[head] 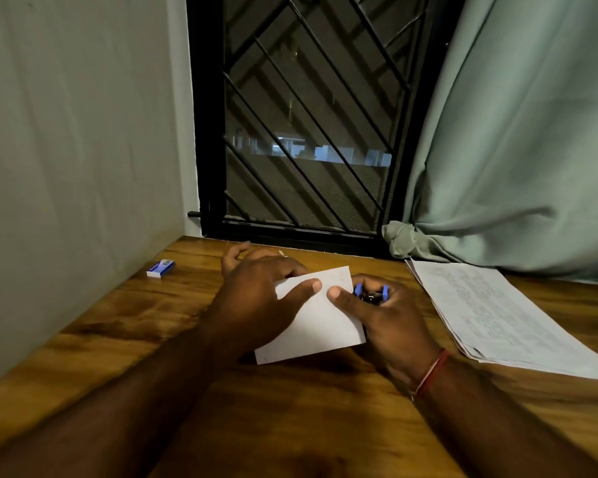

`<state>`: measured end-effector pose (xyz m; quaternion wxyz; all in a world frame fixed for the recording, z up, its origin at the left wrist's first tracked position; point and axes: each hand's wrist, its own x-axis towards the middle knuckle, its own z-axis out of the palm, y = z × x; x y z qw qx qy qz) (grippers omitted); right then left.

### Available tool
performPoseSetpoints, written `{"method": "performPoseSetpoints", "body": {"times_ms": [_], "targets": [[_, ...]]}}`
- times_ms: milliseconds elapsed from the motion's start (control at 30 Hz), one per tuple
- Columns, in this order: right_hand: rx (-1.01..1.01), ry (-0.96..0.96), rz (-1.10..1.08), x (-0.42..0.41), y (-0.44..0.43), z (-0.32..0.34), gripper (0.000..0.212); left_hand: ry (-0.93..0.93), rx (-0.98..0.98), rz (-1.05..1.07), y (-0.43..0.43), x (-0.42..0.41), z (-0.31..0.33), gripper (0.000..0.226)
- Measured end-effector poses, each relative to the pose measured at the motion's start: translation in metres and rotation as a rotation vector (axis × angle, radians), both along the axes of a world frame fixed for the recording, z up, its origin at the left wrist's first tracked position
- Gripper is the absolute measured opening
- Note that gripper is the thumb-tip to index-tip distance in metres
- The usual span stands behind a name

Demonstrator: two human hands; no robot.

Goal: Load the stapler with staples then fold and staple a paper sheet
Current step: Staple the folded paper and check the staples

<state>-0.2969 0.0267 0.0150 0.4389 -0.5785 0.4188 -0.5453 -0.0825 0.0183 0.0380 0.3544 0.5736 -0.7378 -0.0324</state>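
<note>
Centrally on the wooden table (290,426), folded white paper sheet (316,322), plain, crisp-edged, is pinched by left hand (256,298) thumb at its top edge, while right hand (384,319) curls round small blue-and-black stapler (372,294), thumb pressing the sheet; staple box (161,268) far left.

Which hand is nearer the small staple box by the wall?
Left. The left hand rests on the folded paper, right of the staple box; the right hand, holding the stapler, is farther right.

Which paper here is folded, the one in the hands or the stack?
The folded paper held between both hands; the stack of printed sheets lies flat and untouched to the right.
</note>
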Motion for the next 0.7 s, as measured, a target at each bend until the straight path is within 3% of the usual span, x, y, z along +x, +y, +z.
{"method": "performPoseSetpoints", "body": {"times_ms": [100,267,433,700], "targets": [[-0.006,0.021,0.008,0.001,0.001,-0.001,0.019,0.082,0.016,-0.019,-0.003,-0.002,-0.004,0.028],[-0.002,0.009,0.008,0.001,0.002,-0.001,0.013,0.261,0.158,-0.090,-0.009,0.001,-0.015,0.041],[0.031,-0.046,-0.034,0.000,-0.003,0.000,0.020,0.311,0.182,-0.192,-0.010,0.002,-0.019,0.021],[0.035,-0.046,-0.007,0.002,0.000,-0.002,0.020,0.455,0.157,-0.184,-0.008,-0.001,-0.019,0.015]]}}
